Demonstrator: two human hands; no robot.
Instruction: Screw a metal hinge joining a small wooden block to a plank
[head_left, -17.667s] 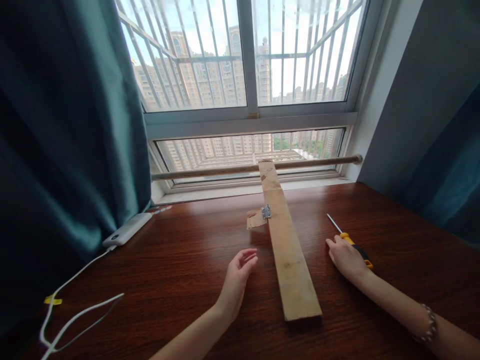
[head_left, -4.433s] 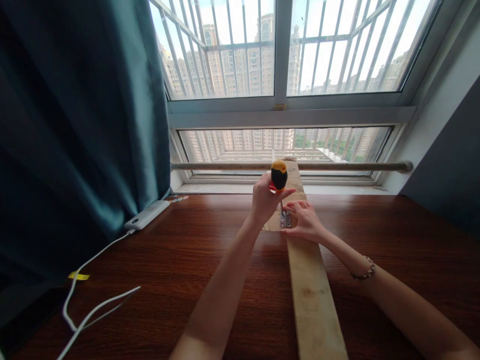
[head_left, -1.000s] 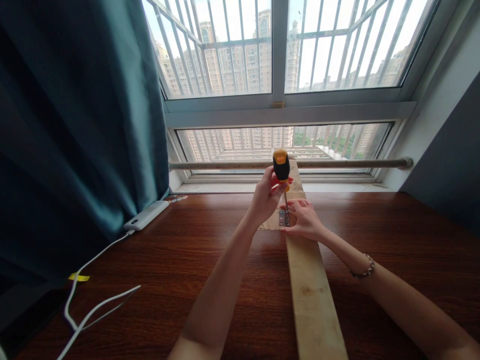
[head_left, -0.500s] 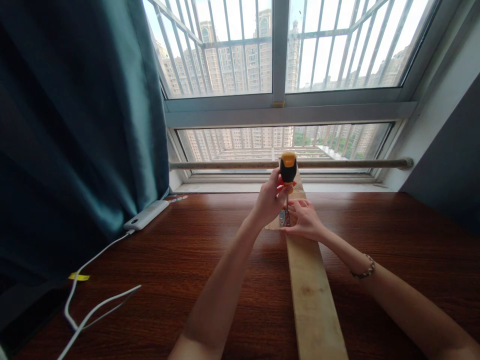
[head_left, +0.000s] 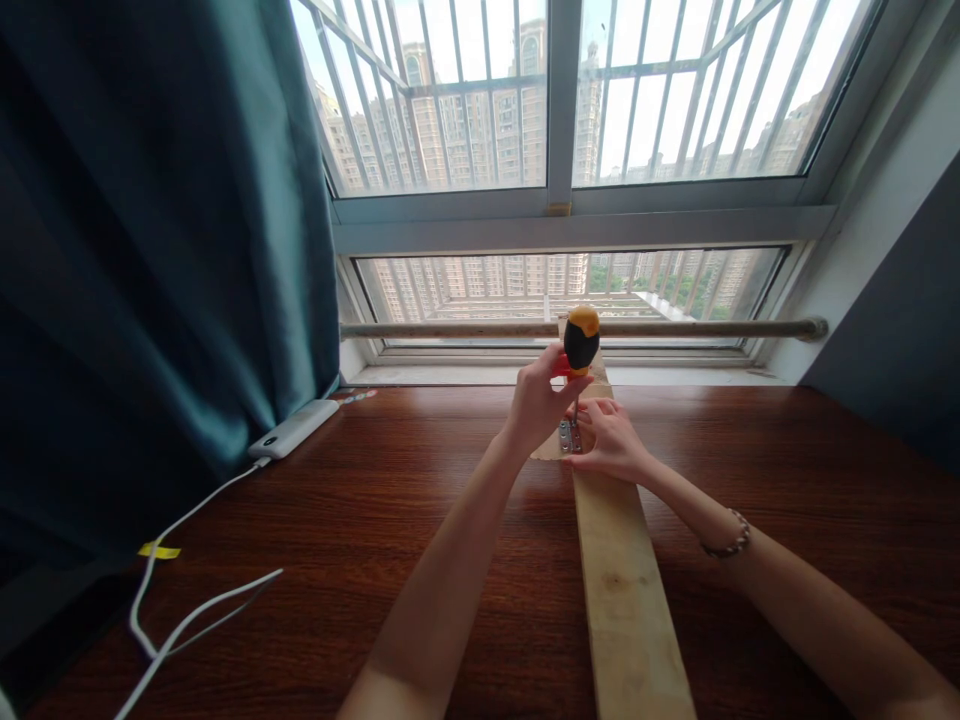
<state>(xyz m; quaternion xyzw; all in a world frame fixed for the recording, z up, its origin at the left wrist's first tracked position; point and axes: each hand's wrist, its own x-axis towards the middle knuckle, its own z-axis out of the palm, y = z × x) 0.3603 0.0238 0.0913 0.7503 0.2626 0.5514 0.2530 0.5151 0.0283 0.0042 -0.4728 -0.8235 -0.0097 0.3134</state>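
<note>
My left hand [head_left: 538, 398] is closed around the lower part of a yellow-and-black screwdriver [head_left: 582, 340]. The tool stands nearly upright, its handle leaning slightly right, and its shaft runs down to a small metal hinge [head_left: 566, 437]. Several screw holes or screw heads show on the hinge, which lies where a wooden board [head_left: 630, 590] meets a second piece of wood [head_left: 547, 452]. From the right, my right hand [head_left: 616, 445] grips about the hinge, thumb at its near end and fingers beside the shaft. The exact screwdriver tip is hard to make out.
Brown wood-grain tabletop [head_left: 300, 620] surrounds the board. At left lie a white power strip [head_left: 294, 430], its white cable [head_left: 196, 490] and a yellow strip [head_left: 159, 551], beside a dark teal curtain [head_left: 225, 220]. A horizontal rail [head_left: 712, 328] crosses before the window.
The screwdriver handle has tilted a little to the right, and the fingers of my left hand have shifted on it. My right hand stays in place at the hinge.
</note>
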